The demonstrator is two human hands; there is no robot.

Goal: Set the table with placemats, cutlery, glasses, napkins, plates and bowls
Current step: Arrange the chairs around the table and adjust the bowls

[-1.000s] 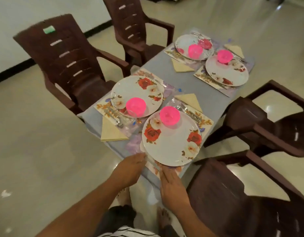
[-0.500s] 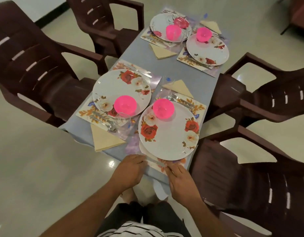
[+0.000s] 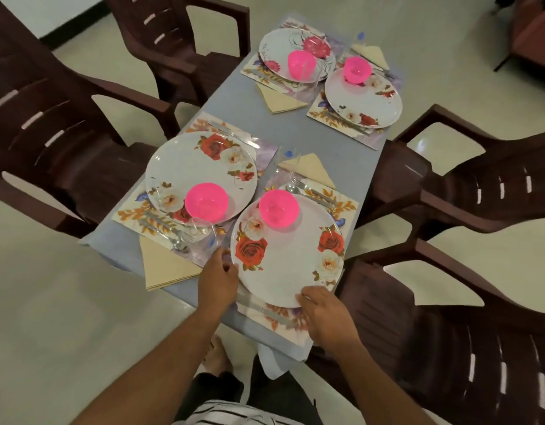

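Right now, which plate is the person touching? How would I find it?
Start at the grey table between the brown chairs and go to the end nearest the person. The plate is the near right one, with the left hand and right hand at its rim. Unlike the plate beside it, its pink bowl sits at the far edge.

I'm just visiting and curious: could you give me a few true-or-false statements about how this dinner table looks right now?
1. Four floral plates each carry a pink plastic bowl. True.
2. Both hands touch the nearest white rose-patterned plate. True: left hand, right hand.
3. The folded napkins are bright blue. False: the folded beige napkin and the others are beige.
4. The chairs are white metal. False: each brown plastic armchair is dark brown.
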